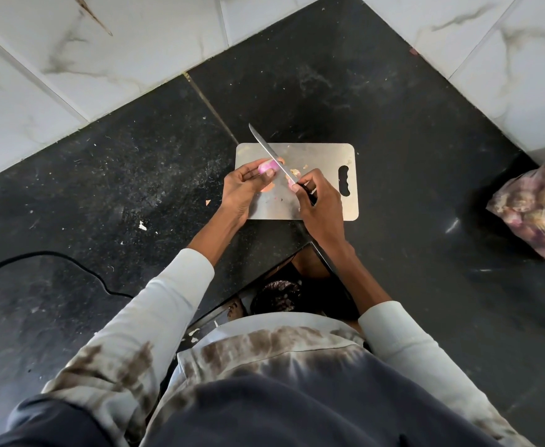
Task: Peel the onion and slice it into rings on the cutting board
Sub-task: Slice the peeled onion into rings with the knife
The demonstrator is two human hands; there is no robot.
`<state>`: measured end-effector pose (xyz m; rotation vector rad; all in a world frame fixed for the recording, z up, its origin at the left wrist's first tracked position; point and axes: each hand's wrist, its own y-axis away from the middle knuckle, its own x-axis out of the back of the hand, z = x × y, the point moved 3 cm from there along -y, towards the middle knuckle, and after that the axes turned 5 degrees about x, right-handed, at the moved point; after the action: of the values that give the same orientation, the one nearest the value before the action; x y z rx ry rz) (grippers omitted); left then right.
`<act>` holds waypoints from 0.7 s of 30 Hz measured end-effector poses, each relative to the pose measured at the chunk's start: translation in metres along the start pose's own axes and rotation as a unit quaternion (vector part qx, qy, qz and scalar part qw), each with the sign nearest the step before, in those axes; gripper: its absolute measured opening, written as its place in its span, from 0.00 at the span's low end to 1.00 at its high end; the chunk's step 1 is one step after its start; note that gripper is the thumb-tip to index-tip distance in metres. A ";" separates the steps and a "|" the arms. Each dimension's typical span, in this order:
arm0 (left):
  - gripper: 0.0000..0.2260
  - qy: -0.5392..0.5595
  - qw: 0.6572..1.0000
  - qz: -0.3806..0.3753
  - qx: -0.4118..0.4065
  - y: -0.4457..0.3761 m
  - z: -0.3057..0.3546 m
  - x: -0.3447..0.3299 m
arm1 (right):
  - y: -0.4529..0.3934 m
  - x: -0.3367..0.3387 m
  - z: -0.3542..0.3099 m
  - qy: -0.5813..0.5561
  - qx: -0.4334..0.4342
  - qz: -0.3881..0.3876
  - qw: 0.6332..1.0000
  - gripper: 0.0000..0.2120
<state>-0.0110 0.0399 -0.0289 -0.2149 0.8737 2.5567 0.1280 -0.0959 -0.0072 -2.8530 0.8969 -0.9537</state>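
A small pink-purple onion [267, 166] is held just above the steel cutting board [322, 159], gripped by my left hand [245, 188]. My right hand [319, 201] grips the dark handle of a knife [269, 153]. Its long thin blade points up and to the left and lies against the onion's right side. Bits of papery peel [293, 172] lie on the board between my two hands.
The board lies on a black stone counter [135, 175] in a corner of white marble-look tiles. A clear bag of onions [538, 204] sits at the right edge. A black cable [55, 258] runs across the counter at left. Peel scraps dot the counter.
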 end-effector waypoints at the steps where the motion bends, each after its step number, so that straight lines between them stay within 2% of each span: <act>1: 0.24 0.019 1.000 -0.010 0.008 0.000 0.000 -0.001 | 0.000 0.000 0.001 -0.006 -0.002 0.000 1.000 0.08; 4: 0.16 0.037 0.999 -0.026 0.028 -0.001 0.000 -0.007 | 0.000 -0.001 0.002 -0.017 -0.018 -0.004 1.000 0.08; 8: 0.14 0.040 0.998 -0.031 0.022 0.004 0.002 -0.020 | 0.001 -0.004 0.000 -0.018 -0.030 -0.013 0.999 0.06; 12: 0.14 0.025 1.000 -0.005 0.013 0.002 -0.001 -0.023 | 0.001 -0.003 0.002 -0.043 -0.055 -0.013 0.997 0.05; 17: 0.13 0.031 0.999 -0.005 0.024 0.003 0.002 -0.022 | 0.002 0.009 0.011 -0.141 -0.117 0.030 0.983 0.05; 21: 0.15 0.040 0.998 0.004 0.040 0.005 0.007 -0.023 | -0.001 0.017 0.029 -0.068 -0.161 0.084 0.981 0.06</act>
<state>0.0077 0.0329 -0.0140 -0.2925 1.0080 2.5293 0.1557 -0.1091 -0.0207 -2.9856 1.3612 -0.6370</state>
